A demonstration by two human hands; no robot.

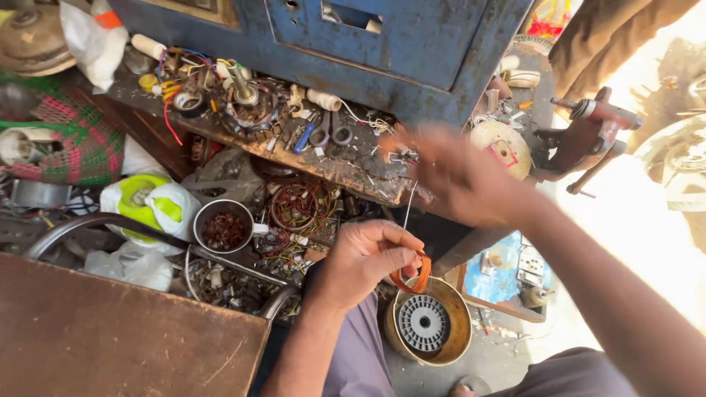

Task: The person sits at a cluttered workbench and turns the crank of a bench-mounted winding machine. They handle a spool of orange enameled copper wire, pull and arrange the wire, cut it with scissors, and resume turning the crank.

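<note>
Centre frame, the left hand (365,259) pinches an orange coil (413,280) above a motor (428,322); the blurred right hand (463,176), fingers spread, hovers by the bench (346,165).

I see my left hand (365,259) pinching a small orange-brown loop of tape or strap (412,277) together with a thin pale wire (407,209) that runs up from the fingers. Directly below that hand sits a round brass-coloured metal housing with a grey slotted core (428,321). Above and right of the housing, my right hand (460,176) is blurred over the edge of the cluttered, worn wooden bench (346,173). Left of the housing stands a small steel cup of reddish copper scraps (223,227).
</note>
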